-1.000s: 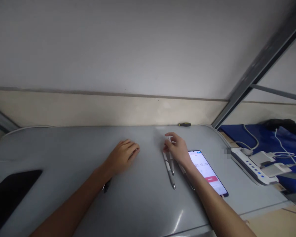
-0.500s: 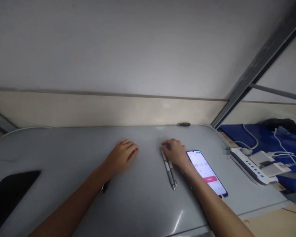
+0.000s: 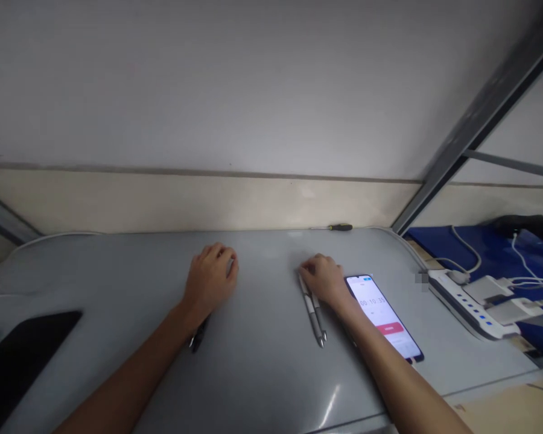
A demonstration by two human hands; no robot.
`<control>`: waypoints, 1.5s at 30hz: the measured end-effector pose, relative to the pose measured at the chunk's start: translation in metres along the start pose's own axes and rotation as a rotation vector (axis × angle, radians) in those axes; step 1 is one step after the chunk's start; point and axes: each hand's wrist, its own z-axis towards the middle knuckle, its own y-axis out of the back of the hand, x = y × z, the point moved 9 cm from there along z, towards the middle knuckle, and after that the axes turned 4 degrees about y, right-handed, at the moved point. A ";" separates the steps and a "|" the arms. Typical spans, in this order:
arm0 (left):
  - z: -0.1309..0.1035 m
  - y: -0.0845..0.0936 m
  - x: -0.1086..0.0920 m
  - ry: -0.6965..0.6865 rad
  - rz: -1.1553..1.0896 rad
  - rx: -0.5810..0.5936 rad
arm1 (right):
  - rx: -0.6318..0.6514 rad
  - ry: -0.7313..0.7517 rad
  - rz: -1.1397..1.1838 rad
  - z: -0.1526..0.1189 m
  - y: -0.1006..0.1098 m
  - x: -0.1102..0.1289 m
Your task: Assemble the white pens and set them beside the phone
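My left hand (image 3: 211, 278) is over the left-middle of the grey tabletop (image 3: 262, 361), its fingers curled towards the thumb. Whatever lies between those fingers is hidden. From beneath the wrist sticks out the lower end of a black pen (image 3: 201, 335) with a silvery part. My right hand (image 3: 323, 278) has its thumb and fingers drawn together at the upper ends of two white-and-grey pens (image 3: 313, 313). These pens lie side by side, silver tips facing me, their upper ends partly covered by the fingers. Close by the right wrist lies a phone (image 3: 391, 343) with a running timer on its lit screen.
A screwdriver (image 3: 340, 227) lies against the wall at the table's back edge. To the right sits a white power strip (image 3: 468, 307) with plugged-in chargers and cables. A flat black object (image 3: 31, 343) rests at the left. Metal bars (image 3: 443, 169) slant up at the right.
My left hand has shifted left and turned, with its fingers now pointing more away from me, and more of the black pen shows. My right hand stays at the two pens.
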 end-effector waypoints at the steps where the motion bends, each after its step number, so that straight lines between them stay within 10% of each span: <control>1: 0.000 0.000 0.004 0.010 0.021 -0.005 | -0.003 0.002 0.000 0.000 0.000 0.000; 27: -0.013 -0.034 -0.009 -0.028 -0.035 0.357 | -0.096 0.147 0.190 -0.008 0.006 0.019; 38: -0.021 -0.007 -0.064 -0.263 -0.549 0.178 | -0.108 0.591 0.281 -0.032 0.011 0.066; 45: -0.035 0.017 -0.088 -0.457 -0.498 -0.023 | 0.018 0.692 0.370 -0.034 0.002 0.076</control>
